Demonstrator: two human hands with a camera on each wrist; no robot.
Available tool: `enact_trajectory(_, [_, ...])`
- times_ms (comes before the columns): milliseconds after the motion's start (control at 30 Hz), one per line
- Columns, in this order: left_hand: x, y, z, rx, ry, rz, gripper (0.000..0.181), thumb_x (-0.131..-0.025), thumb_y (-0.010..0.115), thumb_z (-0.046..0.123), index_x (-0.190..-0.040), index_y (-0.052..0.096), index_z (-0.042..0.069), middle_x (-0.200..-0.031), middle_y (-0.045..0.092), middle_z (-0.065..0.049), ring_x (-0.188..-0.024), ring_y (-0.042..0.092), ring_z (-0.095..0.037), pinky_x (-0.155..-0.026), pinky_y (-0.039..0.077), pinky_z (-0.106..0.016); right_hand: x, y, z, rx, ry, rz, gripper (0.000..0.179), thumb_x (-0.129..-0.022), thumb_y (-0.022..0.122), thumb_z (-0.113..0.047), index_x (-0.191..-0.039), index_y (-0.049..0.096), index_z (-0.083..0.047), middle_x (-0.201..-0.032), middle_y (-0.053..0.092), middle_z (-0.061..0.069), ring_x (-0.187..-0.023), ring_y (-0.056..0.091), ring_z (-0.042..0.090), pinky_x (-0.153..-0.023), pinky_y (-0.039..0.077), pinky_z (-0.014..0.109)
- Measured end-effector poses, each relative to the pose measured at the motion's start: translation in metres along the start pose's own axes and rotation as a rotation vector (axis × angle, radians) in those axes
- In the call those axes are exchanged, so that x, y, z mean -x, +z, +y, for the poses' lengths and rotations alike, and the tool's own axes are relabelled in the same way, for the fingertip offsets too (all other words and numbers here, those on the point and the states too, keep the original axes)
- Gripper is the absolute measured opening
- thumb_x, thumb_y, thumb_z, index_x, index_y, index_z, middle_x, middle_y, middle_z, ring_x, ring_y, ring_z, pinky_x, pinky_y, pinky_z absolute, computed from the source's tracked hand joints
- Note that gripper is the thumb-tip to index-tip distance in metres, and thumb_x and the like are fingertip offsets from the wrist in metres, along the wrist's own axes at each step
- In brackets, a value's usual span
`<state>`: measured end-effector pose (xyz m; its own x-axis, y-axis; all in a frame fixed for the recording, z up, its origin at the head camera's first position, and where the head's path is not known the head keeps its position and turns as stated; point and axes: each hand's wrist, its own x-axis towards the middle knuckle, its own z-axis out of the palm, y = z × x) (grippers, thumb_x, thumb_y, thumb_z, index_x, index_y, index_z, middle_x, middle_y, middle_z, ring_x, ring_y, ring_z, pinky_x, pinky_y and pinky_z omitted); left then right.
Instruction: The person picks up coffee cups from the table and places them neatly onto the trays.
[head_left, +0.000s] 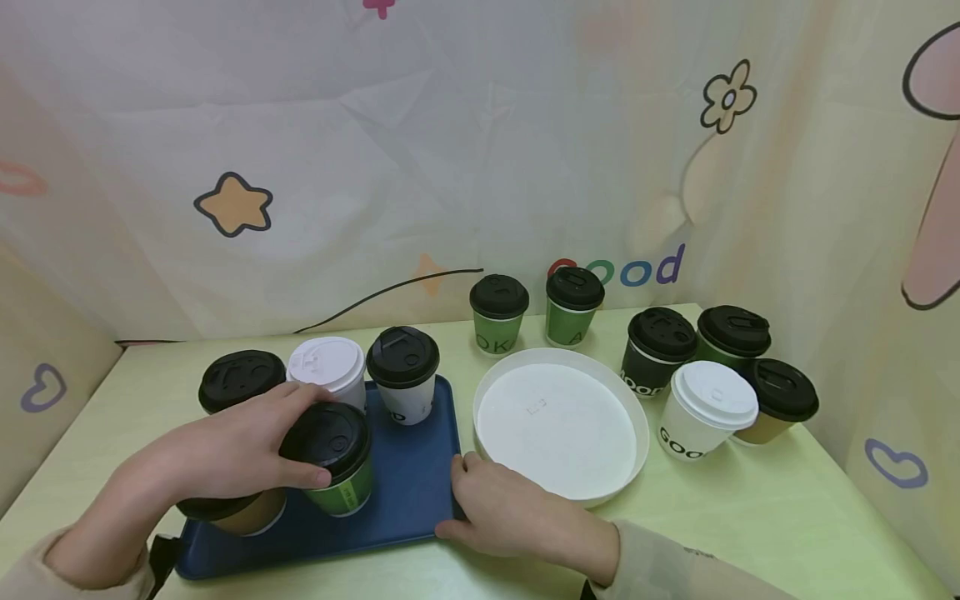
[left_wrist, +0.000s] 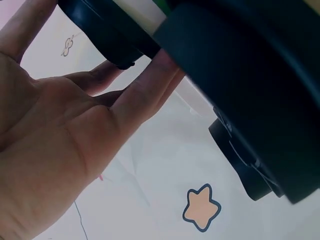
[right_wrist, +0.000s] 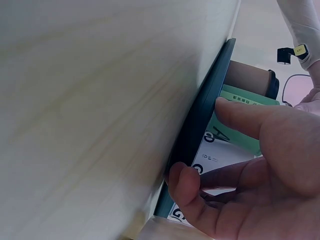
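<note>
"What has the left hand (head_left: 247, 437) got?"

"A green cup (head_left: 348, 467). Its thumb lies at the near side of the black lid, the other fingers curl round the far side. The cup is upright over the front of the blue tray (head_left: 408, 492); whether its base touches, I can't tell."

"And the right hand (head_left: 513, 508)?"

"It pinches the tray's near right corner, fingers narrow on the rim."

"What's around the held cup?"

"A brown cup (head_left: 258, 512) just to its left, partly under the wrist. Behind it, a white-lidded cup (head_left: 328, 367) and a white cup with a black lid (head_left: 405, 375). Farther left, a black-lidded cup (head_left: 242, 379), its body mostly hidden by the hand."

"Anything right of the tray?"

"A round white dish (head_left: 558, 417) on the pale bench (head_left: 750, 517), near the right hand. Two more green cups (head_left: 498, 312) stand behind it. Beyond its right side are a black cup (head_left: 656, 354), a white cup with a white lid (head_left: 708, 408), a brown cup with a black lid (head_left: 782, 396) and another black lid (head_left: 735, 329)."
</note>
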<state>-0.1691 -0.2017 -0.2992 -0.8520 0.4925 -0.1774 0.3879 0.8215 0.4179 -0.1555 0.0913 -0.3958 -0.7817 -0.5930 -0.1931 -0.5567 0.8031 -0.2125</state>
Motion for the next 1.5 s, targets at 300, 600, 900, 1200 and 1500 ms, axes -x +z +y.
enact_trajectory(300, [0.004, -0.002, -0.006, -0.006, -0.027, -0.015, 0.092, -0.081, 0.083, 0.056, -0.152, 0.045, 0.011, -0.147, 0.043, -0.022, -0.123, 0.054, -0.037, -0.092, 0.049, -0.06, 0.001, 0.0, -0.001, -0.006, -0.003, 0.015, 0.079, -0.092, 0.075, -0.049, -0.14, 0.053, 0.01, -0.121, 0.062, 0.019, -0.103, 0.064, 0.02, -0.089, 0.055, 0.031])
enact_trajectory(600, [0.007, -0.003, -0.01, 0.017, -0.024, -0.031, 0.096, -0.081, 0.087, 0.046, -0.156, 0.041, 0.008, -0.145, 0.043, -0.022, -0.12, 0.054, -0.036, -0.092, 0.05, -0.059, 0.001, 0.0, 0.0, -0.01, 0.0, 0.01, 0.078, -0.092, 0.075, -0.05, -0.139, 0.053, 0.009, -0.12, 0.062, 0.018, -0.103, 0.063, 0.019, -0.089, 0.054, 0.031])
enact_trajectory(900, [0.014, -0.004, -0.016, 0.036, 0.007, 0.051, 0.098, -0.084, 0.08, 0.056, -0.158, 0.038, 0.007, -0.148, 0.041, -0.025, -0.127, 0.051, -0.043, -0.095, 0.048, -0.063, 0.001, 0.001, 0.0, -0.008, -0.012, 0.015, 0.078, -0.093, 0.075, -0.049, -0.139, 0.054, 0.01, -0.118, 0.062, 0.018, -0.101, 0.064, 0.02, -0.088, 0.055, 0.031])
enact_trajectory(1200, [0.029, -0.01, -0.02, 0.057, 0.049, 0.266, 0.074, -0.092, 0.076, 0.045, -0.15, 0.05, 0.006, -0.138, 0.054, -0.012, -0.121, 0.057, -0.034, -0.092, 0.052, -0.056, 0.001, 0.002, 0.0, -0.006, -0.002, 0.007, 0.08, -0.093, 0.074, -0.05, -0.141, 0.052, 0.01, -0.123, 0.062, 0.02, -0.105, 0.065, 0.021, -0.09, 0.054, 0.031])
enact_trajectory(1500, [0.036, -0.016, -0.054, 0.117, 0.028, 0.558, 0.037, -0.1, 0.071, 0.019, -0.133, 0.064, 0.004, -0.124, 0.067, -0.015, -0.102, 0.059, 0.003, -0.082, 0.044, -0.007, 0.001, 0.0, -0.001, 0.0, -0.011, 0.017, 0.079, -0.093, 0.074, -0.049, -0.139, 0.053, 0.01, -0.121, 0.062, 0.02, -0.103, 0.065, 0.021, -0.088, 0.055, 0.031])
